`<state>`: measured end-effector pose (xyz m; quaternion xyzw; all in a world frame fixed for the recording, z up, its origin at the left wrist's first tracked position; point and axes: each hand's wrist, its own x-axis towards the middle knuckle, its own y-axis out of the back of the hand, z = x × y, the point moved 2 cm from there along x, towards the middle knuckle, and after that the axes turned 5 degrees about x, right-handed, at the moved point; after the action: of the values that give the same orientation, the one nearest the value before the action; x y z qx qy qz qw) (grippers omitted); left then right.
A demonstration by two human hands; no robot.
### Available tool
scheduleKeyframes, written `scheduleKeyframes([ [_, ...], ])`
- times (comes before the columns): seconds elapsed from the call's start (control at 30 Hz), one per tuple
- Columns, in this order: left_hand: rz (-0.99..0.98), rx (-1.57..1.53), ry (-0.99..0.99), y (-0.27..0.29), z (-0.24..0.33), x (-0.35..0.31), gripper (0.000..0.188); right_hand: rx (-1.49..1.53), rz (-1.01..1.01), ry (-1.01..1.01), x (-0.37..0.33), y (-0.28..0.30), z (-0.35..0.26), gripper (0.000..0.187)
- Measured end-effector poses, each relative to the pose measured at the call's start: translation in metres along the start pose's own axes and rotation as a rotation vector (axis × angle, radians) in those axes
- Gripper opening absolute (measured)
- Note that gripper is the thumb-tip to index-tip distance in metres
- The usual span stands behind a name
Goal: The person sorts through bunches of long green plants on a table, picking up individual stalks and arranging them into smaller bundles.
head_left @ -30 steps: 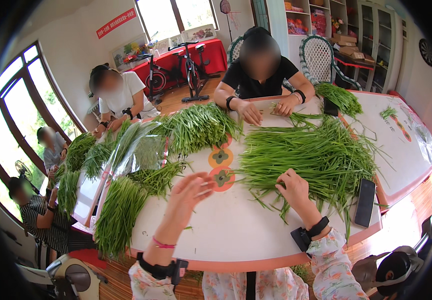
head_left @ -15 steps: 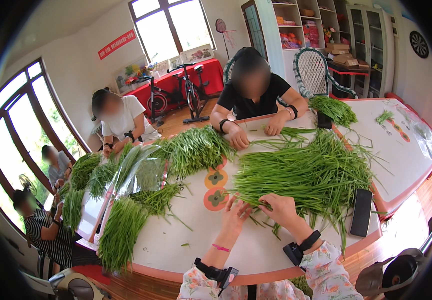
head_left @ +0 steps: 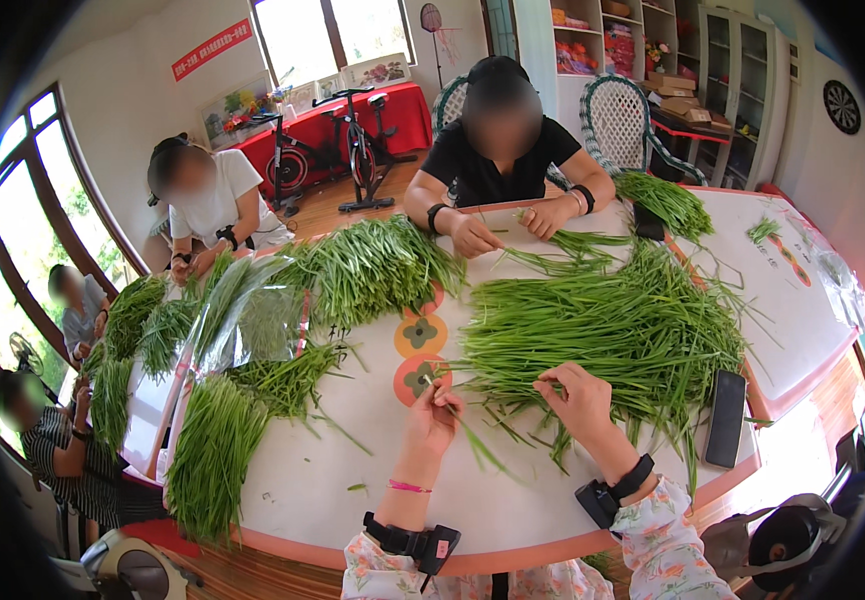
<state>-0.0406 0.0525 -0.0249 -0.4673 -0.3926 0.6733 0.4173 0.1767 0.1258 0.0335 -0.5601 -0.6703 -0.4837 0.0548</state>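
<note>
My left hand (head_left: 434, 422) is closed around a few green chives (head_left: 485, 450), whose leaves hang down to the right over the white tabletop. Just right of it, my right hand (head_left: 577, 400) is raised at the near edge of a wide pile of chives (head_left: 603, 335). Its thumb and fingertips are pinched together, and whether anything lies between them is too small to tell. Loose stalks stick out of the pile toward both hands.
Chive bundles (head_left: 218, 445) and a clear plastic bag (head_left: 263, 320) lie to the left. At right is a black phone (head_left: 724, 420). Across the table, a person in black (head_left: 503, 170) handles chives; more people work at the left. A small chive heap (head_left: 668, 205) sits at the far right.
My left hand has moved left and slightly down, drawing a few chives out from the pile's edge. The right hand has lifted slightly and the hands are farther apart. The view has shifted.
</note>
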Motion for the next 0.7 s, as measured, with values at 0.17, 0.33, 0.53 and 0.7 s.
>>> scheduleKeyframes([
  [0.17, -0.053, 0.148, 0.111, -0.001, 0.000, -0.003, 0.016, -0.117, -0.043, 0.092, 0.000, -0.002, -0.004, 0.018],
  [0.33, -0.045, 0.282, 0.112, -0.012, -0.008, -0.010, 0.018, -0.195, -0.086, 0.116, -0.002, -0.006, 0.001, 0.018],
  [0.53, 0.030, 0.530, -0.015, -0.018, -0.009, -0.015, 0.018, 0.128, -0.119, -0.071, -0.001, -0.008, -0.006, 0.011],
  [0.7, 0.036, 0.814, -0.009, -0.029, -0.021, -0.022, 0.022, 0.589, -0.239, -0.178, -0.007, -0.013, -0.012, 0.009],
])
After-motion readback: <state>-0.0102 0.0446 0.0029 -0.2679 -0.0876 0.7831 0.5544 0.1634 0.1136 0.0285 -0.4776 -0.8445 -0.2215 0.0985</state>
